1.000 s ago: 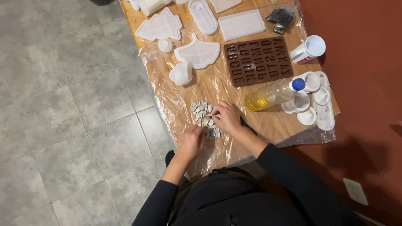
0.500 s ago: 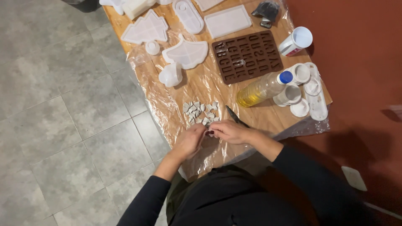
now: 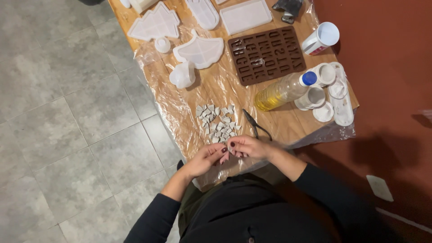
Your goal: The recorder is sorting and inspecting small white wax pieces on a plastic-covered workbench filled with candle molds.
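Observation:
A cluster of several small grey-white tile pieces (image 3: 216, 122) lies on plastic wrap near the front of the wooden table (image 3: 279, 123). My left hand (image 3: 204, 159) and my right hand (image 3: 247, 146) meet just below the cluster, at the table's near edge. Their fingertips pinch together around one small pale piece (image 3: 231, 147). Which hand carries it is hard to tell. Black pliers (image 3: 254, 126) lie on the table right beside my right hand.
A brown letter mould (image 3: 265, 55), white silicone moulds (image 3: 199, 49), a small white cup-shaped mould (image 3: 182, 75), a bottle of yellow liquid (image 3: 283, 91), several white cups (image 3: 321, 85) and a mug (image 3: 320, 39) lie further back. Grey tiled floor (image 3: 67, 112) lies left, red floor right.
Both hands have drawn back from the tile pile toward the table's near edge and come together on a small piece. The camera view has shifted closer.

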